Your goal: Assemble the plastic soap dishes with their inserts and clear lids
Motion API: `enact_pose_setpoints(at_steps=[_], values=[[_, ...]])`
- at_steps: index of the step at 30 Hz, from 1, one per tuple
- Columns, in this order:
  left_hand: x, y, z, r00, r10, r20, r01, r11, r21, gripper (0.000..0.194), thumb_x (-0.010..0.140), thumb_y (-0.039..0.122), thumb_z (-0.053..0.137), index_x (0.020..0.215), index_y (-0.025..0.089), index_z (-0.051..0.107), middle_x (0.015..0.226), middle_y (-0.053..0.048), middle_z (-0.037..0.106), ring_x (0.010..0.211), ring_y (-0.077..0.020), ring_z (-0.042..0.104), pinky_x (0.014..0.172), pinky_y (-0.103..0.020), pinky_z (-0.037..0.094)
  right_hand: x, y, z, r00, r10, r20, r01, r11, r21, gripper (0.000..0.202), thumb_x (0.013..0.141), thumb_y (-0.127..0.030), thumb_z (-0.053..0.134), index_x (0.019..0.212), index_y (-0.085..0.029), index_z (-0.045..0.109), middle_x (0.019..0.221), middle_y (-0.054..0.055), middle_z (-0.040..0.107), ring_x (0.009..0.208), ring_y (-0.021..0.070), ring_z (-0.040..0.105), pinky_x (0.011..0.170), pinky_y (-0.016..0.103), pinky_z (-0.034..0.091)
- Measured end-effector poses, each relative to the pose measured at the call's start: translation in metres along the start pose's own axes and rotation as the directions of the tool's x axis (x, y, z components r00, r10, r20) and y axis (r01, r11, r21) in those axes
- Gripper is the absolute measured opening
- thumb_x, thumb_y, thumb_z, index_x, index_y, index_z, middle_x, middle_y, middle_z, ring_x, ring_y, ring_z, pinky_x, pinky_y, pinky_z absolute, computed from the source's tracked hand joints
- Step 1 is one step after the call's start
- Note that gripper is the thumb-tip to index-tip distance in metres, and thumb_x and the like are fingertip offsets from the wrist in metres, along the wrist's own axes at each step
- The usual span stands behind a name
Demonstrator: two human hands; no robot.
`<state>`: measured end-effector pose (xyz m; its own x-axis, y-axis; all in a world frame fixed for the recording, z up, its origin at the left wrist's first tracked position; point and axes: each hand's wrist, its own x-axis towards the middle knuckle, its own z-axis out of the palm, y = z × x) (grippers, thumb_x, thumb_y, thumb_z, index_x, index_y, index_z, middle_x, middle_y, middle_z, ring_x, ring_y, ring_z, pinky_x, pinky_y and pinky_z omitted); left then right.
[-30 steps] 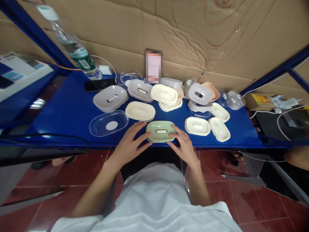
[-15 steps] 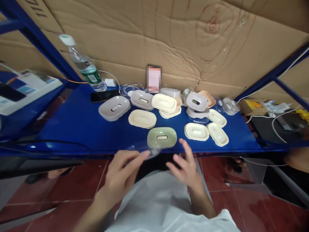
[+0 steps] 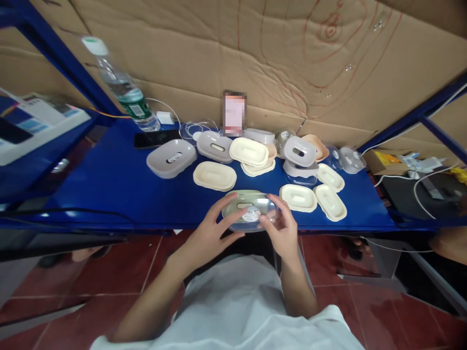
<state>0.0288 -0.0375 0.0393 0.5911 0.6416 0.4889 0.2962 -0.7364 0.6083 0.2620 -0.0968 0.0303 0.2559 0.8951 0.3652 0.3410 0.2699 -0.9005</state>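
Between my two hands is a clear plastic lid (image 3: 251,224) with a round white label near its middle. My left hand (image 3: 222,224) grips its left end, fingers on the top edge and label. At the other end, my right hand (image 3: 282,224) pinches the rim with thumb and fingers. Behind the lid, at the table's front edge, lies a green oval soap dish (image 3: 233,197), seen partly through the clear plastic. Whether the lid touches the dish I cannot tell. Just beyond are a cream oval tray (image 3: 214,176) and another cream tray (image 3: 298,198).
Grey dishes (image 3: 171,158) and several cream trays cover the back of the blue table (image 3: 102,189). A water bottle (image 3: 134,104) stands at the back left beside a black phone (image 3: 156,138). A pixelated upright screen (image 3: 234,114) leans on the cardboard (image 3: 189,58).
My left hand has brought the clear lid right and up, over the green dish. My right hand, open before, has closed on the lid's right end.
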Motion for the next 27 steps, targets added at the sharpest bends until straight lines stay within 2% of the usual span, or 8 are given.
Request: enact_pose_setpoints(at_steps=[1,3,5,6,7,11,18,27], values=[[0.0,-0.006,0.001,1.0,-0.001,-0.009,0.001,1.0,0.007,0.058,0.101,0.027,0.073,0.155,0.036,0.052,0.172,-0.012,0.038,0.159,-0.0313,0.044,0.126,-0.053,0.049,0.001,-0.001,0.0,0.999,-0.013,0.043,0.014,1.0,-0.019,0.056,0.103,-0.038,0.072,0.157,-0.037,0.057,0.163,0.013,0.053,0.098,0.0188,0.078,0.085,0.037,0.071],[0.001,-0.017,0.002,1.0,-0.013,-0.023,0.012,1.0,-0.017,0.059,0.099,0.031,0.076,0.153,0.035,0.052,0.171,-0.012,0.04,0.157,-0.0317,0.046,0.125,-0.053,0.05,0.004,-0.001,-0.003,0.981,-0.102,0.164,0.122,0.986,-0.114,0.073,0.101,-0.042,0.075,0.167,-0.039,0.043,0.174,0.012,0.038,0.129,0.0286,0.072,0.107,0.048,0.065],[0.002,-0.026,0.0,0.999,-0.039,-0.018,0.038,0.998,-0.052,0.062,0.096,0.038,0.081,0.151,0.034,0.052,0.169,-0.013,0.044,0.156,-0.0327,0.048,0.124,-0.054,0.051,0.008,0.0,-0.01,0.939,-0.193,0.284,0.264,0.934,-0.241,0.085,0.098,-0.044,0.079,0.17,-0.04,0.036,0.18,0.009,0.027,0.158,0.037,0.046,0.125,0.058,0.049],[0.003,-0.03,0.0,0.998,-0.055,-0.014,0.054,0.997,-0.058,0.063,0.095,0.039,0.082,0.15,0.033,0.052,0.168,-0.013,0.045,0.156,-0.033,0.048,0.124,-0.055,0.05,0.01,0.003,-0.014,0.919,-0.219,0.328,0.318,0.904,-0.287,0.083,0.098,-0.042,0.08,0.169,-0.041,0.038,0.181,0.007,0.026,0.163,0.0376,0.037,0.129,0.06,0.043],[0.003,-0.033,-0.001,0.998,-0.067,-0.011,0.067,0.996,-0.056,0.062,0.095,0.04,0.082,0.149,0.033,0.053,0.167,-0.013,0.045,0.156,-0.0334,0.048,0.124,-0.055,0.05,0.012,0.006,-0.017,0.905,-0.233,0.356,0.351,0.882,-0.315,0.077,0.099,-0.04,0.078,0.167,-0.041,0.043,0.181,0.006,0.028,0.165,0.0365,0.034,0.13,0.06,0.041],[0.003,-0.042,0.002,0.997,-0.072,-0.006,0.072,0.997,-0.009,0.055,0.097,0.041,0.079,0.146,0.033,0.056,0.16,-0.013,0.049,0.151,-0.0335,0.052,0.123,-0.058,0.05,0.018,0.021,-0.025,0.901,-0.221,0.372,0.352,0.875,-0.332,0.057,0.102,-0.034,0.074,0.157,-0.038,0.059,0.174,0.007,0.043,0.157,0.0322,0.048,0.128,0.053,0.046],[0.0,-0.044,0.011,0.999,-0.011,-0.042,0.013,0.999,0.045,0.051,0.1,0.032,0.075,0.148,0.031,0.056,0.156,-0.013,0.053,0.149,-0.03,0.054,0.125,-0.053,0.049,0.022,0.036,-0.024,0.913,-0.185,0.365,0.313,0.89,-0.331,0.053,0.101,-0.038,0.075,0.153,-0.034,0.063,0.169,0.009,0.05,0.154,0.0297,0.053,0.128,0.05,0.047],[0.0,-0.048,0.014,0.998,-0.061,-0.027,0.062,0.998,0.018,0.045,0.099,0.04,0.076,0.14,0.031,0.06,0.155,-0.011,0.052,0.146,-0.029,0.057,0.124,-0.051,0.051,0.019,0.042,-0.021,0.922,-0.206,0.329,0.312,0.898,-0.31,0.054,0.098,-0.04,0.08,0.15,-0.033,0.066,0.167,0.01,0.053,0.153,0.0288,0.054,0.127,0.049,0.047]])
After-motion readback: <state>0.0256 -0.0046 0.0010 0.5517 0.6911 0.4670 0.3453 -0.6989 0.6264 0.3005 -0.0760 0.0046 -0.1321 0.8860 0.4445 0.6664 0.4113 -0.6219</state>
